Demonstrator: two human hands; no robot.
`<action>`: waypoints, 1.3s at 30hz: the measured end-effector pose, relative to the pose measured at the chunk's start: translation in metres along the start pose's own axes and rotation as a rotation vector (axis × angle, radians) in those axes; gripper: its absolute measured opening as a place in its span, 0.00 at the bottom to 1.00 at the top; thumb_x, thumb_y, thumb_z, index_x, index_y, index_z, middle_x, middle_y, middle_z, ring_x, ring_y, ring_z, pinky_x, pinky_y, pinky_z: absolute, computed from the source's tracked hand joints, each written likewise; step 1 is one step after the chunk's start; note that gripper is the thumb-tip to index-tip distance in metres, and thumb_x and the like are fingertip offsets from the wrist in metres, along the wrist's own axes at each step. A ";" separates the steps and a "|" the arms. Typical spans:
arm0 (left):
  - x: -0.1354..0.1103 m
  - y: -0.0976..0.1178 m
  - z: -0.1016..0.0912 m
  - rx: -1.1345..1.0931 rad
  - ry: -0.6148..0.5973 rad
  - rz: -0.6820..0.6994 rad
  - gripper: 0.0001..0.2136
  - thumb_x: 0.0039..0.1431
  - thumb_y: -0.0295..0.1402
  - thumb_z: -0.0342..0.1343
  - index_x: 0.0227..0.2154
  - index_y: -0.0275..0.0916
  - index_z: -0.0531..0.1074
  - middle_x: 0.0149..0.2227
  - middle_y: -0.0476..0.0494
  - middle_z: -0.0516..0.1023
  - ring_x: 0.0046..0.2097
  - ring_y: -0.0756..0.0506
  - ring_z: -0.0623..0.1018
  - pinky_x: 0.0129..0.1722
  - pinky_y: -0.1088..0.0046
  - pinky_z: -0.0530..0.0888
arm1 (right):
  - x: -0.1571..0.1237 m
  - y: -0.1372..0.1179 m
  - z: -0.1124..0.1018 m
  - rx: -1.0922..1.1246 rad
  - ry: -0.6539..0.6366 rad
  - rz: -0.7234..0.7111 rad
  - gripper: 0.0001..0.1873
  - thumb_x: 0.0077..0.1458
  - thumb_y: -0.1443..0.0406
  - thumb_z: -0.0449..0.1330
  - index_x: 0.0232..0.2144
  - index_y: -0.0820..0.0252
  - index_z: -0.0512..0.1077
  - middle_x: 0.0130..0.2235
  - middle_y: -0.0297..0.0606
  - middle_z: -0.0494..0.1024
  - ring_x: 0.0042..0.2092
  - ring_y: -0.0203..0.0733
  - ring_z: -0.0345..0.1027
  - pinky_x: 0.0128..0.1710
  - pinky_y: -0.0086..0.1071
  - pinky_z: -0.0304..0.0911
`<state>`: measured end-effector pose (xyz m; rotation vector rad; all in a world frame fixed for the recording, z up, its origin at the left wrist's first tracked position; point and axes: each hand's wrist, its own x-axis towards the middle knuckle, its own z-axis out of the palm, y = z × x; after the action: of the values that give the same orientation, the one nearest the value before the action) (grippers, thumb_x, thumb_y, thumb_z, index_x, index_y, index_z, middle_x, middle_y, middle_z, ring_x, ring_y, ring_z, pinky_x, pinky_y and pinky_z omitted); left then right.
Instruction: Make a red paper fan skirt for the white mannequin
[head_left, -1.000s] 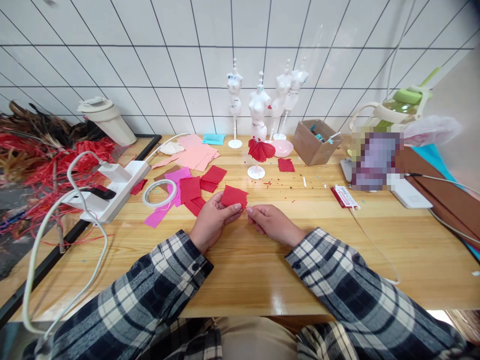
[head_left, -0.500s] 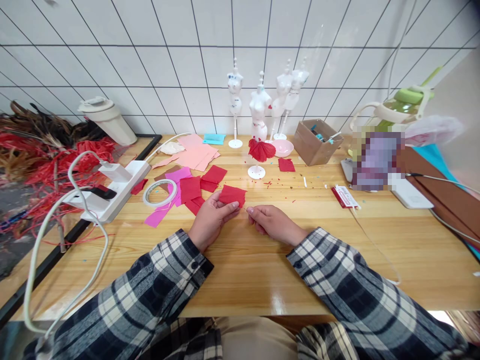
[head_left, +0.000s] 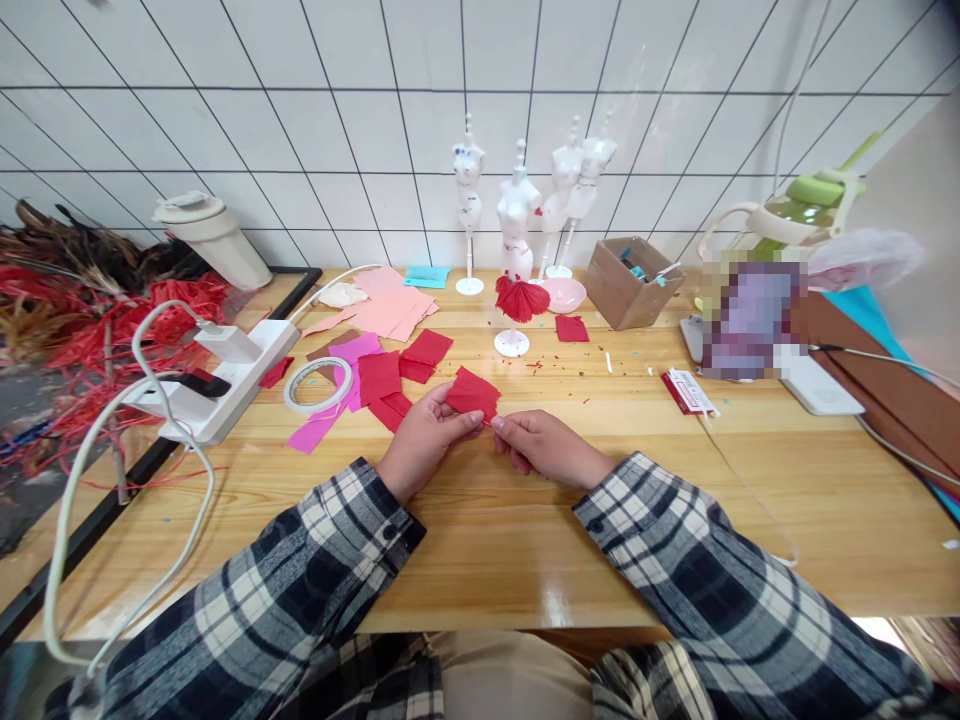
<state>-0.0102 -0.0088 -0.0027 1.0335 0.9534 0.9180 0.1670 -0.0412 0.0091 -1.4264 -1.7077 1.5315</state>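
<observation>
My left hand (head_left: 427, 440) pinches a piece of red crepe paper (head_left: 475, 392) by its lower edge, thumb on top. The paper tilts up toward the right. Fingers closed in a pinch, my right hand (head_left: 544, 445) has its tips at the paper's lower right corner; whatever lies between them is too small to make out. Beyond the hands stands a small white dress-form mannequin (head_left: 517, 210) wearing a pleated red paper skirt (head_left: 523, 298). More red paper pieces (head_left: 381, 378) lie left of my left hand, partly over magenta paper (head_left: 315, 432).
A tape roll (head_left: 318, 385) and a power strip (head_left: 240, 370) with cables are at left. Pink paper (head_left: 390, 300), a pink dish (head_left: 564, 294) and a cardboard box (head_left: 634, 283) stand toward the wall. At right lie a small red-and-white packet (head_left: 688, 391) and a power bank (head_left: 819, 386).
The red paper has tilted up and shifted slightly right in my left hand. My right fingertips, a little apart from it before, now meet its lower right corner.
</observation>
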 end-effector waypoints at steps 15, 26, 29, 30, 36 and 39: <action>0.000 0.001 -0.002 0.017 -0.080 0.040 0.18 0.46 0.32 0.66 0.40 0.37 0.68 0.30 0.48 0.77 0.30 0.50 0.76 0.33 0.75 0.72 | 0.000 0.001 0.000 0.015 -0.020 -0.006 0.23 0.63 0.52 0.46 0.24 0.60 0.64 0.16 0.27 0.62 0.19 0.30 0.54 0.21 0.25 0.50; 0.000 0.003 0.001 -0.089 0.018 -0.011 0.24 0.41 0.30 0.69 0.42 0.37 0.67 0.28 0.52 0.75 0.30 0.51 0.75 0.37 0.72 0.73 | 0.000 0.002 -0.001 0.032 0.008 0.016 0.23 0.62 0.50 0.46 0.24 0.60 0.65 0.16 0.26 0.61 0.18 0.29 0.52 0.20 0.25 0.49; 0.000 0.005 0.003 -0.129 0.025 -0.011 0.25 0.40 0.30 0.69 0.43 0.37 0.68 0.32 0.49 0.77 0.32 0.50 0.76 0.39 0.71 0.74 | -0.001 -0.001 0.000 0.015 0.031 0.031 0.24 0.62 0.50 0.46 0.25 0.61 0.65 0.17 0.26 0.61 0.17 0.29 0.51 0.20 0.25 0.50; 0.000 0.005 0.003 -0.130 0.022 -0.011 0.25 0.41 0.30 0.69 0.43 0.37 0.68 0.32 0.48 0.77 0.32 0.50 0.76 0.39 0.71 0.74 | -0.001 -0.002 0.000 0.010 0.038 0.031 0.24 0.62 0.50 0.45 0.25 0.61 0.65 0.17 0.26 0.61 0.18 0.29 0.52 0.20 0.25 0.50; -0.002 0.005 0.005 -0.103 0.034 -0.036 0.27 0.41 0.30 0.69 0.46 0.37 0.67 0.30 0.49 0.76 0.33 0.49 0.77 0.40 0.69 0.74 | 0.000 0.000 0.001 0.001 0.046 0.003 0.23 0.63 0.51 0.45 0.25 0.61 0.65 0.17 0.26 0.62 0.18 0.29 0.53 0.22 0.25 0.51; -0.002 0.006 0.007 -0.121 0.034 -0.039 0.28 0.41 0.29 0.69 0.46 0.37 0.66 0.30 0.50 0.76 0.34 0.49 0.77 0.41 0.68 0.74 | 0.001 0.000 0.001 0.019 0.042 0.000 0.23 0.63 0.52 0.45 0.24 0.60 0.65 0.16 0.27 0.62 0.18 0.29 0.52 0.22 0.25 0.50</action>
<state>-0.0057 -0.0112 0.0044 0.8963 0.9313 0.9520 0.1658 -0.0411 0.0090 -1.4389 -1.6638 1.5037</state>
